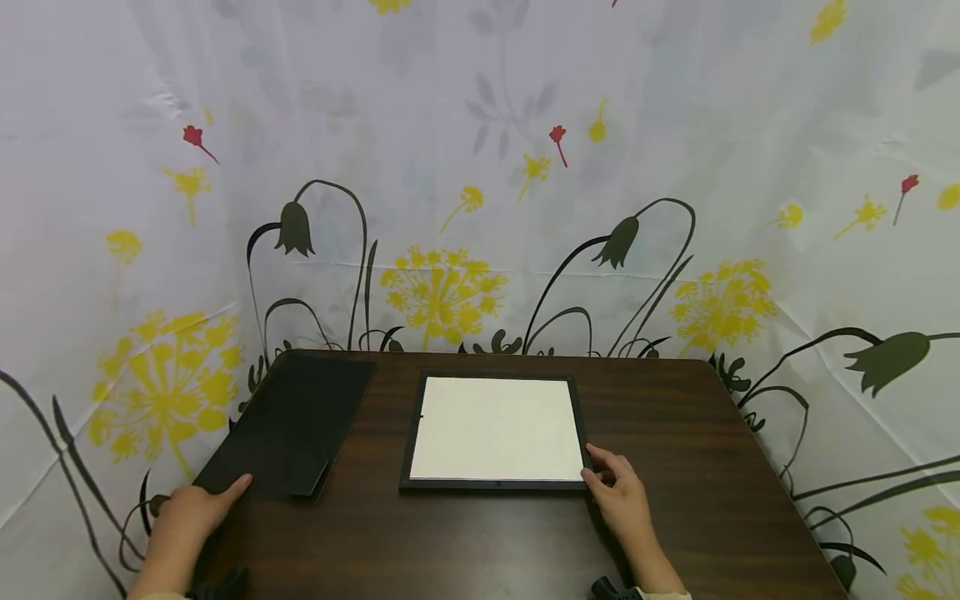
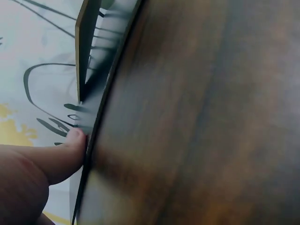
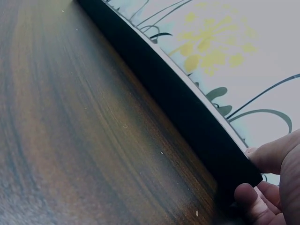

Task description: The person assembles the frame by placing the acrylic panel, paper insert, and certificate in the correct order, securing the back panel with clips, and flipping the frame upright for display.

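A black picture frame (image 1: 579,417) with a white sheet (image 1: 498,429) filling its middle lies on the table. My right hand (image 1: 618,498) grips the frame's near right corner. In the right wrist view, the thumb (image 3: 267,157) is on the frame's upper edge and fingertips (image 3: 246,193) are beneath its deep black side (image 3: 173,103). At the left lies a thin black backing board (image 1: 288,425). My left hand (image 1: 191,512) holds its near left corner, thumb on top; its other fingers are mostly hidden. In the left wrist view, a stand flap (image 2: 86,42) sticks up from the board.
The dark brown wooden table (image 1: 675,442) reaches back to a white curtain (image 1: 480,108) printed with flowers. Bare wood lies between the board and the frame and to the frame's right. The board lies along the table's left edge.
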The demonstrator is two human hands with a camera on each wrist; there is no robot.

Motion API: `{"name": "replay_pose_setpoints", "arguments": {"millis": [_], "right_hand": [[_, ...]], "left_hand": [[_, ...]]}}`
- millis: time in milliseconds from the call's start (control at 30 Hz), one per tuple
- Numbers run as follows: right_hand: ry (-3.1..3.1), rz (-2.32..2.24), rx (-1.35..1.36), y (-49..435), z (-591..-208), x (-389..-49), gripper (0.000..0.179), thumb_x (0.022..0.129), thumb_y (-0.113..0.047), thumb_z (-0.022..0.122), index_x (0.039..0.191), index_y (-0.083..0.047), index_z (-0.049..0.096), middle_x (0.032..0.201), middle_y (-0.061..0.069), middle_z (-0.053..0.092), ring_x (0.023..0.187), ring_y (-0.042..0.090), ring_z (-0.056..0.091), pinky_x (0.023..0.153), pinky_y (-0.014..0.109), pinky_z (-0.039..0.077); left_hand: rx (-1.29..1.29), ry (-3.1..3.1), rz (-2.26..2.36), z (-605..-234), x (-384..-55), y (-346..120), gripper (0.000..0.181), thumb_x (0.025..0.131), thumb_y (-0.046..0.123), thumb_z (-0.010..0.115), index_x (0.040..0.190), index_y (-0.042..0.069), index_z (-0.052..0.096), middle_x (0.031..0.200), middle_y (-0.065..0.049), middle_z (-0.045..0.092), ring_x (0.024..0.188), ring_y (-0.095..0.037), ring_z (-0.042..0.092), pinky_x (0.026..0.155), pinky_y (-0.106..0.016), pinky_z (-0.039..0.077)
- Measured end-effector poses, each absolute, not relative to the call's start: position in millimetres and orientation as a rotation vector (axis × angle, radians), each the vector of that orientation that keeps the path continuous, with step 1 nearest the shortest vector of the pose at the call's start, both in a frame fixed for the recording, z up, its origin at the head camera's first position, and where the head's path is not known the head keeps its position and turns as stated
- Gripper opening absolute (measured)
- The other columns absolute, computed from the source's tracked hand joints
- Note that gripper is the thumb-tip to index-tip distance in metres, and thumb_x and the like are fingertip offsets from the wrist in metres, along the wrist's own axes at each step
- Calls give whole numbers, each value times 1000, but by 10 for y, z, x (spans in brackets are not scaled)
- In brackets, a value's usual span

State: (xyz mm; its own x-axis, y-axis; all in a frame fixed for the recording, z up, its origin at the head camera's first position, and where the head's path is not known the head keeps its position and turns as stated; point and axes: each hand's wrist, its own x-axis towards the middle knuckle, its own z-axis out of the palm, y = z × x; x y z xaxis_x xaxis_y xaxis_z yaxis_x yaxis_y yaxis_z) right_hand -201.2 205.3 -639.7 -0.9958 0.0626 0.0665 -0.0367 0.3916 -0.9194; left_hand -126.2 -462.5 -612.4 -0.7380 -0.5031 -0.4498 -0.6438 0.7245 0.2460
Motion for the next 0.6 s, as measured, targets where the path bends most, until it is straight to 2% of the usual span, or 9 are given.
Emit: {"name": "replay_pose_setpoints", "arguments": {"millis": [133, 233, 333, 500, 533, 600], "right_hand": [[-2539, 1682, -28, 2050, -6400, -2006, 45, 99, -14, 82, 143, -15, 73, 125, 13, 67, 91, 11, 64, 63, 26, 60], [-2521, 1668, -14, 2050, -6407, -2007, 44, 98, -12, 83, 141, -14, 74, 122, 12, 68, 89, 10, 64, 62, 26, 60], [-2498, 1635, 22, 2046, -6414, -2003, 44, 96, -10, 84, 139, -12, 75, 118, 12, 69, 86, 9, 64, 63, 25, 58], [-2488, 1598, 43, 2039, -6409, -1995, 44, 95, -10, 85, 138, -12, 76, 114, 11, 70, 86, 6, 63, 68, 21, 54], [-2486, 1602, 46, 2037, -6405, -1995, 44, 96, -10, 84, 139, -12, 76, 114, 11, 70, 86, 7, 63, 68, 21, 54], [-2485, 1618, 46, 2034, -6396, -2001, 44, 96, -11, 84, 139, -12, 75, 114, 11, 69, 87, 7, 63, 69, 21, 53]], "left_hand": [[-893, 2566, 635, -6132, -1282, -4670, 127, 99, 88, 37, 121, -37, 50, 111, -52, 58, 92, -53, 68, 82, -58, 59], [-959, 2577, 728, -6122, -1274, -4659, 119, 98, 83, 51, 115, -35, 53, 96, -42, 64, 82, -46, 70, 73, -53, 60], [-1042, 2593, 796, -6098, -1273, -4622, 106, 97, 75, 62, 109, -31, 57, 88, -36, 65, 78, -43, 69, 69, -51, 59], [-1150, 2560, 895, -6007, -1299, -4557, 93, 100, 59, 68, 117, -32, 52, 91, -36, 61, 76, -41, 66, 69, -49, 59], [-1185, 2524, 964, -5988, -1307, -4546, 91, 100, 56, 70, 119, -30, 50, 87, -33, 58, 71, -39, 63, 68, -49, 58], [-1261, 2448, 1117, -5970, -1307, -4525, 83, 100, 53, 74, 121, -23, 49, 89, -27, 54, 71, -35, 59, 68, -47, 57]]}}
